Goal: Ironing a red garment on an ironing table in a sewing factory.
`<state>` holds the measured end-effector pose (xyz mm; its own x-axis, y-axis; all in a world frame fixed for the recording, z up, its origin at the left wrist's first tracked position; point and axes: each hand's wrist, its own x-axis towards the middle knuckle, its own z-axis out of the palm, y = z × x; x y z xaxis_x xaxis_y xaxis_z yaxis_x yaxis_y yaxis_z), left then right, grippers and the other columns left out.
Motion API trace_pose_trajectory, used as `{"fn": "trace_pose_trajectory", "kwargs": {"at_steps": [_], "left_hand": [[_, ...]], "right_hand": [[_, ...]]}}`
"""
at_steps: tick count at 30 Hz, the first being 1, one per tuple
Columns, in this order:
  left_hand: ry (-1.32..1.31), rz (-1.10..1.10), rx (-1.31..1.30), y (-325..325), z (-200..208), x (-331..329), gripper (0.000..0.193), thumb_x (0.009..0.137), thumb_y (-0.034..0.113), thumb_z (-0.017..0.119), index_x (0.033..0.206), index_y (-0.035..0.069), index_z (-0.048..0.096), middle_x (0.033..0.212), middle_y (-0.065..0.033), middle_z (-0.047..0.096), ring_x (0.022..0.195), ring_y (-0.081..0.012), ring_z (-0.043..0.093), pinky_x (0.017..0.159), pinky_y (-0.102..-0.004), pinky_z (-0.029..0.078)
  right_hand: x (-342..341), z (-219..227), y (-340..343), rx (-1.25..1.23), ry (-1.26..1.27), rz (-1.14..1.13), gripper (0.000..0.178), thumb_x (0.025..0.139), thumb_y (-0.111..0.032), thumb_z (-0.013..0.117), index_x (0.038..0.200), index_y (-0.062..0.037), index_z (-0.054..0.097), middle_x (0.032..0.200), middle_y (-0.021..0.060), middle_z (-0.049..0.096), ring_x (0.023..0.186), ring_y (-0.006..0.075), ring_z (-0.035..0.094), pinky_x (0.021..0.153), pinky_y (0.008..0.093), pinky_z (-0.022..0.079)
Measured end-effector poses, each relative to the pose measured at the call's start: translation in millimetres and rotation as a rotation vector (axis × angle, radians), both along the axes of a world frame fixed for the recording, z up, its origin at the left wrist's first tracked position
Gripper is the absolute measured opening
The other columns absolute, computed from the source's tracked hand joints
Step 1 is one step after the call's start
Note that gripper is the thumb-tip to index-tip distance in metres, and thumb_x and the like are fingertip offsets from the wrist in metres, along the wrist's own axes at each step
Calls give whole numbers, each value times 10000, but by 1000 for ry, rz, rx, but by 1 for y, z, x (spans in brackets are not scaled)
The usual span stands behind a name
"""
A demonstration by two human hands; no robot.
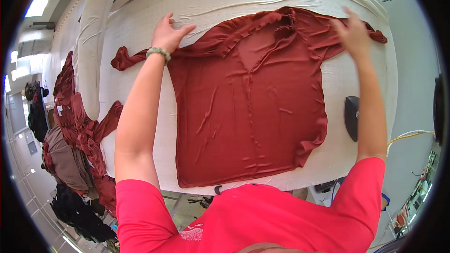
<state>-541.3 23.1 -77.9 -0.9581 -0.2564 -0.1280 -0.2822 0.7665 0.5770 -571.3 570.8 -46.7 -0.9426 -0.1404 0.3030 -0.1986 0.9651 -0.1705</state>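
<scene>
A dark red blouse [215, 112] lies spread on a white cloth-covered table [342, 154], its collar end away from me and its hem toward me. Both sleeves stretch outward, and the lower right hem corner is folded and rumpled. My left hand [168, 33], with a green bead bracelet [158, 54] at the wrist, hovers by the left shoulder, thumb and fingers apart, holding nothing. Over the right sleeve is my right hand [352, 33], slightly blurred, fingers spread with nothing in them.
A dark iron [351, 118] rests at the table's right side, partly behind my right forearm. A padded white sleeve board [91, 51] stands at the left. Beyond it hang more dark red garments [79, 122] and a brown one [65, 159]. A pale hose [408, 136] runs off right.
</scene>
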Motion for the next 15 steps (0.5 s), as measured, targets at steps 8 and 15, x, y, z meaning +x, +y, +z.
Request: {"fn": "trace_pose_trajectory", "kwargs": {"at_steps": [8, 15], "left_hand": [[311, -577, -615, 99, -7, 18, 871, 797, 605, 802, 1406, 32, 559, 1116, -149, 707, 1012, -340, 713, 867, -426, 573], [10, -260, -313, 74, -4, -34, 516, 881, 461, 707, 1179, 41, 674, 1051, -165, 732, 1019, -371, 699, 930, -455, 546]], "right_hand": [[-12, -53, -148, -46, -160, 266, 597, 900, -421, 757, 1335, -32, 632, 1398, 183, 626, 1284, 335, 600, 1082, 431, 471], [-66, -47, -182, -213, -288, 124, 437, 866, -356, 761, 1187, -65, 705, 1143, 157, 743, 1067, 325, 702, 948, 425, 542]]}}
